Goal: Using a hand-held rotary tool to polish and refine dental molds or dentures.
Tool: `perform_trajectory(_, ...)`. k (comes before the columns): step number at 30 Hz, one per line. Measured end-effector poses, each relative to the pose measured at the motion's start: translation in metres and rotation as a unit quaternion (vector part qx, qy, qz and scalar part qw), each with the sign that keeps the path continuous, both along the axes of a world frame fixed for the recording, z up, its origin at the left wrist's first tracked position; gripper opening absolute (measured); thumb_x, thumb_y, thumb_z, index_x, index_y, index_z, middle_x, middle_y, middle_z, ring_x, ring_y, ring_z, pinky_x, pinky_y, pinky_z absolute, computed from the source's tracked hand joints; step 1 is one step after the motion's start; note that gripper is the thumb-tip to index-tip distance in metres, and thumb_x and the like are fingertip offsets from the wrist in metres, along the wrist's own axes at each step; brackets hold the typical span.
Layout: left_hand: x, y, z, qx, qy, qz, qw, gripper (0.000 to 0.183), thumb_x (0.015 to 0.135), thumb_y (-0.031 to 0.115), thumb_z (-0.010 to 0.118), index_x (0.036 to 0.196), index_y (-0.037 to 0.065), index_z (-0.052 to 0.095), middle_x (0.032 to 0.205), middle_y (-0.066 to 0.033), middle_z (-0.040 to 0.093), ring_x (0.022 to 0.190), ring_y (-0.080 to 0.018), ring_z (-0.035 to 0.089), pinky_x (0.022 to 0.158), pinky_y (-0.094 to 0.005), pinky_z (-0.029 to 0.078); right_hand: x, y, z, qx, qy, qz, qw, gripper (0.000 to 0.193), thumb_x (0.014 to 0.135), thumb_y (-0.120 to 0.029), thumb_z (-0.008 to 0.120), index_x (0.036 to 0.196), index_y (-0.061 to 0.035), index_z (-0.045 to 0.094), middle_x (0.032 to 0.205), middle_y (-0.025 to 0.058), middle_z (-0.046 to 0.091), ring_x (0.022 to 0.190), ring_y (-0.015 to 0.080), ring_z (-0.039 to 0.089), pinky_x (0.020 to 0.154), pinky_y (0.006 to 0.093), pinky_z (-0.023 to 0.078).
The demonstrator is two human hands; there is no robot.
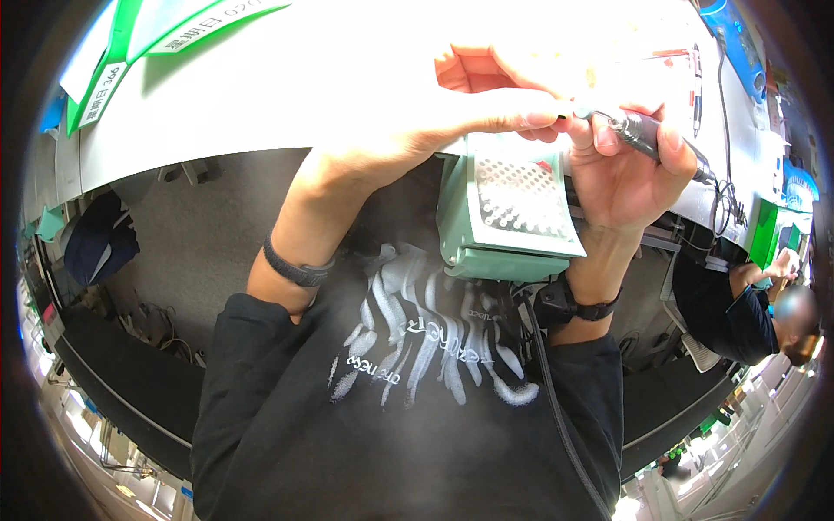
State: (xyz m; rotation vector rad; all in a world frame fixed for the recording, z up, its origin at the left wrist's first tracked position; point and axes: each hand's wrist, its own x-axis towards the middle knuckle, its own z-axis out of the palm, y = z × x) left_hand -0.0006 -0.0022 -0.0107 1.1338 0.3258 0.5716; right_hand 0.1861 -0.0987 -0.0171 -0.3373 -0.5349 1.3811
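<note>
My right hand (618,189) is closed around a black pen-shaped handpiece (641,133) with a metal collar, its slim front end pointing left. My left hand (508,111) reaches across to that end, thumb and fingers pinched together beside a small dark tip. Glare and the fingers hide what the left hand pinches. Between my forearms, at the table's near edge, sits a mint-green box (512,236) with a perforated top. Several small pale pegs (514,215) stand in the holes on its near side.
The white table (261,104) is washed out by glare. Green-framed labelled holders (143,43) stand far left. A black cable (723,113) and thin pen-like items (697,87) lie at the right. Another person (730,300) sits farther right. A cord (556,408) runs down over my shirt.
</note>
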Motion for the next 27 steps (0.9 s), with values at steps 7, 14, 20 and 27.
perform_trajectory(7, -0.001, 0.001, 0.001, 0.005, 0.006, -0.001, 1.0, 0.014, 0.087, 0.008, 0.063, 0.097, -0.002, 0.061, 0.09, -0.0134, 0.067, 0.084, -0.0204, 0.066, 0.079, -0.0316, 0.053, 0.002, 0.001, -0.003, 0.019, -0.012, 0.013, 1.0, 0.032, 0.085, -0.02, 0.051, 0.106, 0.0028, 0.056, 0.097, 0.017, 0.065, 0.081, 0.027, 0.066, 0.09, 0.0545, 0.048)
perform_trajectory(14, -0.001, -0.001, 0.003, -0.012, 0.018, 0.005, 1.0, 0.014, 0.087, 0.007, 0.063, 0.097, -0.002, 0.061, 0.091, -0.0137, 0.067, 0.084, -0.0208, 0.066, 0.079, -0.0321, 0.053, 0.001, -0.004, -0.002, -0.02, 0.016, -0.022, 0.999, 0.027, 0.084, -0.018, 0.053, 0.103, 0.0007, 0.057, 0.098, 0.0168, 0.064, 0.081, 0.0269, 0.065, 0.086, 0.0495, 0.051)
perform_trajectory(20, -0.001, 0.001, 0.0, -0.016, -0.001, -0.007, 1.0, 0.013, 0.087, 0.007, 0.063, 0.096, -0.001, 0.06, 0.091, -0.0137, 0.067, 0.085, -0.0213, 0.066, 0.08, -0.033, 0.053, 0.004, -0.003, -0.004, -0.006, -0.015, -0.007, 1.0, 0.028, 0.085, -0.019, 0.052, 0.104, 0.0011, 0.057, 0.098, 0.0167, 0.065, 0.082, 0.0271, 0.065, 0.086, 0.0493, 0.051)
perform_trajectory(27, -0.003, -0.001, 0.005, -0.034, 0.038, 0.004, 0.999, 0.014, 0.087, 0.008, 0.063, 0.096, -0.001, 0.06, 0.092, -0.0139, 0.067, 0.085, -0.0212, 0.066, 0.081, -0.0333, 0.053, -0.001, 0.001, 0.0, -0.013, 0.001, -0.004, 1.0, 0.032, 0.084, -0.022, 0.053, 0.105, 0.0019, 0.057, 0.091, 0.017, 0.066, 0.08, 0.0275, 0.066, 0.09, 0.0547, 0.049)
